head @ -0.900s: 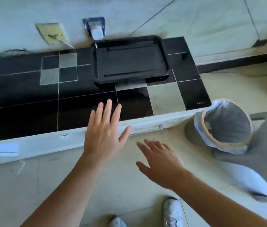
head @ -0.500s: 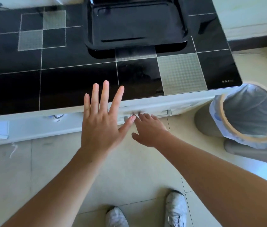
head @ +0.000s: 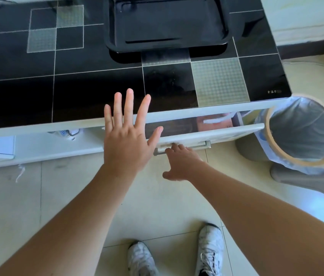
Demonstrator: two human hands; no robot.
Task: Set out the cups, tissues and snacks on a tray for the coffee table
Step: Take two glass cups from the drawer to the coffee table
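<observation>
Fingers of my right hand point(head: 181, 162) curl over the metal handle point(head: 183, 147) of the white drawer point(head: 206, 134), which stands slightly pulled out from under the black tabletop point(head: 77, 86). My left hand point(head: 127, 136) hovers flat beside it, fingers spread and holding nothing. I see the black tray point(head: 167, 22) lying bare at the tabletop's far edge; a lined bin point(head: 300, 134) stands right of the drawer.

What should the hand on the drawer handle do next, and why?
Probably keep pulling. The right hand grips the handle, the drawer is only slightly open, and the black tray on the cabinet top holds nothing yet.
</observation>
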